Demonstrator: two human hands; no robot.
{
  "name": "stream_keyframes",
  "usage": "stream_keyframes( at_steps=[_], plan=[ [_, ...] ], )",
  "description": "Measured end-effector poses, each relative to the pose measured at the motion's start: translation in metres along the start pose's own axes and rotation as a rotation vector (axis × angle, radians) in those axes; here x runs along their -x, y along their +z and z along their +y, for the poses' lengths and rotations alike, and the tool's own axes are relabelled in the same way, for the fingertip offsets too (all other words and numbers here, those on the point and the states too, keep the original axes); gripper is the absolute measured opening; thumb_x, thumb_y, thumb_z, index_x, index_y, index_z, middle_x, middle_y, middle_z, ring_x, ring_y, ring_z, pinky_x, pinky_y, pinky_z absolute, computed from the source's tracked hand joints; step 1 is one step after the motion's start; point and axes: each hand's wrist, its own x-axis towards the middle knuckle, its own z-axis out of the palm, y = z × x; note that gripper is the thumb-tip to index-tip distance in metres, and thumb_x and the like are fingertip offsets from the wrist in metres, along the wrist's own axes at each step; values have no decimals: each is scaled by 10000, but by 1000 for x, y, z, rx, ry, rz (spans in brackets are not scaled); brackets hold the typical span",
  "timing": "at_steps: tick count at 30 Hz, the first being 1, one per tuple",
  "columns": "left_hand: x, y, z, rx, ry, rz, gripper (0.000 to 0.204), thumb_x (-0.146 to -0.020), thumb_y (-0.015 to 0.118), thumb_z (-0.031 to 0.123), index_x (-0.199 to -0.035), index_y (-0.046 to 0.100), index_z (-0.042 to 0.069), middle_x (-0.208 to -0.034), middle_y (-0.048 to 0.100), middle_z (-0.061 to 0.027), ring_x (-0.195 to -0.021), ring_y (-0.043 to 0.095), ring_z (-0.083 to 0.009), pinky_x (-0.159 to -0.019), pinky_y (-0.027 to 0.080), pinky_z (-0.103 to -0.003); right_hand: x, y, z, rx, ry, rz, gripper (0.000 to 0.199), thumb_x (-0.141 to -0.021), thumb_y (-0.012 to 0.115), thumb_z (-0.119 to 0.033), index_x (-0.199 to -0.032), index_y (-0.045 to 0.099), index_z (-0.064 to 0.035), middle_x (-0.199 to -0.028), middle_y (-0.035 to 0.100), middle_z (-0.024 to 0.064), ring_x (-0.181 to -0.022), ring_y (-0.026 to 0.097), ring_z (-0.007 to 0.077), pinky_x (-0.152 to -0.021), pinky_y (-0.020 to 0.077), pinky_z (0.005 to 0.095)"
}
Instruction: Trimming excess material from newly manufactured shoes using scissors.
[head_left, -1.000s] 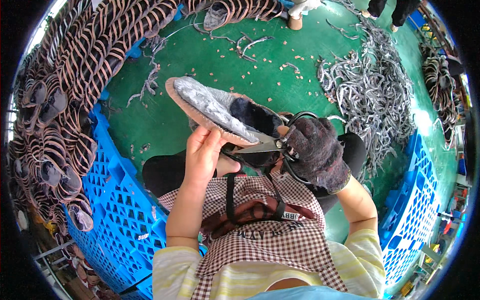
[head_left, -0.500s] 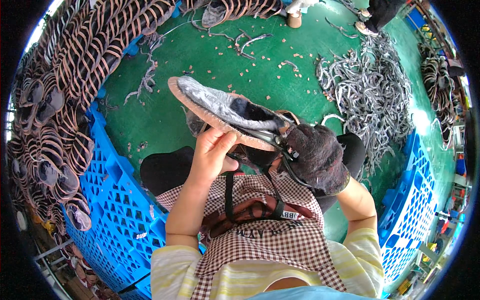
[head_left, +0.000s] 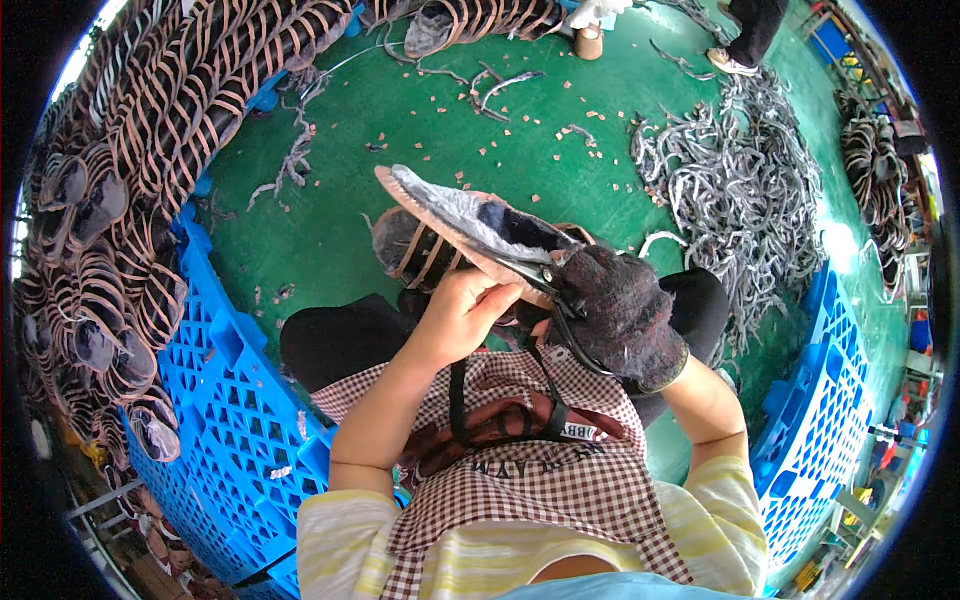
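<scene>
My bare left hand (head_left: pixel 462 315) pinches the tan edge of a shoe sole (head_left: pixel 440 205) topped with grey fleece and a dark patch. The sole is held tilted above my lap, its far end pointing up and left. In a dark, fuzzy work glove, my right hand (head_left: pixel 620 315) closes around black-handled scissors (head_left: pixel 575 335). Their pivot lies against the sole's near right edge; the glove and sole hide most of the blades. Just beyond my left hand, more dark soles with tan edges (head_left: pixel 408 245) show beneath the held one.
Long stacks of tan-edged soles (head_left: pixel 150 130) curve along the left. Blue plastic pallets stand at my left (head_left: pixel 240 400) and right (head_left: pixel 815 400). A heap of grey fleece strips (head_left: pixel 745 190) lies on the green floor, with tan scraps scattered about. Another person's foot (head_left: pixel 732 62) is at the far right.
The sole has shifted right and tilted more steeply, uncovering more of the soles beneath. My left hand has slid along its edge toward the scissors. The other person's foot has moved slightly.
</scene>
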Motion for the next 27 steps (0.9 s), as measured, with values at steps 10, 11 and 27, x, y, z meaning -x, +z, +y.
stream_keyframes(
  at_steps=[10, 11, 27],
  plan=[
    [-31, -60, 9, 255, -46, 286, 262, -883, 453, 215, -1003, 536, -2, -871, 622, -88, -755, 611, -149, -672, 504, -276, 12, 35, 8, 94, 19, -1, 495, -580, 745, -315, -938, 572, -21, -721, 567, 142, -638, 569, 337, -531, 448, 392],
    [-33, -57, 11, 355, 20, 272, 251, -905, 415, 191, -1008, 530, -7, -880, 618, -93, -739, 610, -150, -651, 503, -262, 14, 39, 8, 36, 46, 52, 499, -590, 739, -323, -958, 571, -31, -718, 562, 138, -634, 567, 335, -528, 446, 392],
    [-8, -40, 12, 438, -34, 71, 168, -840, 480, 70, -930, 569, -41, -893, 619, -123, -793, 621, -216, -737, 514, -367, 9, 20, 0, -52, 56, -18, 523, -604, 733, -239, -1024, 534, 0, -772, 566, 169, -638, 566, 343, -545, 455, 388]
  ],
)
